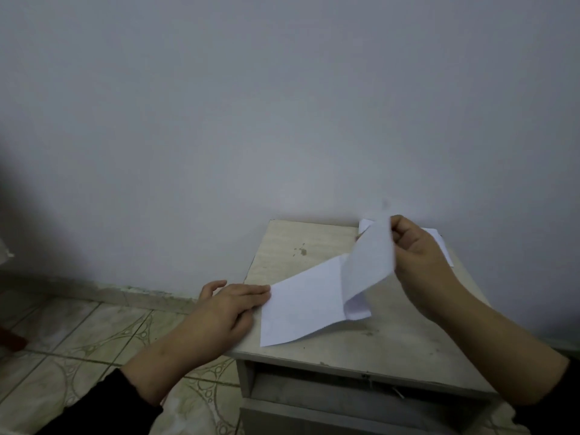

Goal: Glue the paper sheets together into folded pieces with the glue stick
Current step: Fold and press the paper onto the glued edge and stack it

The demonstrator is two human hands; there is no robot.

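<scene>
A white paper sheet (304,302) lies on the small beige table (392,343). Its right half is lifted and curls over toward the left. My right hand (420,259) pinches the raised edge of that sheet above the table. My left hand (229,306) lies with straight fingers at the table's left edge, fingertips pressing the sheet's left corner. More white paper (439,240) lies at the back right of the table, partly hidden behind my right hand. No glue stick is in view.
The table stands against a plain grey wall (282,120). An open drawer slot (361,390) shows under the tabletop. Patterned floor tiles (94,340) spread to the left. A dark stain (301,250) marks the tabletop near the back.
</scene>
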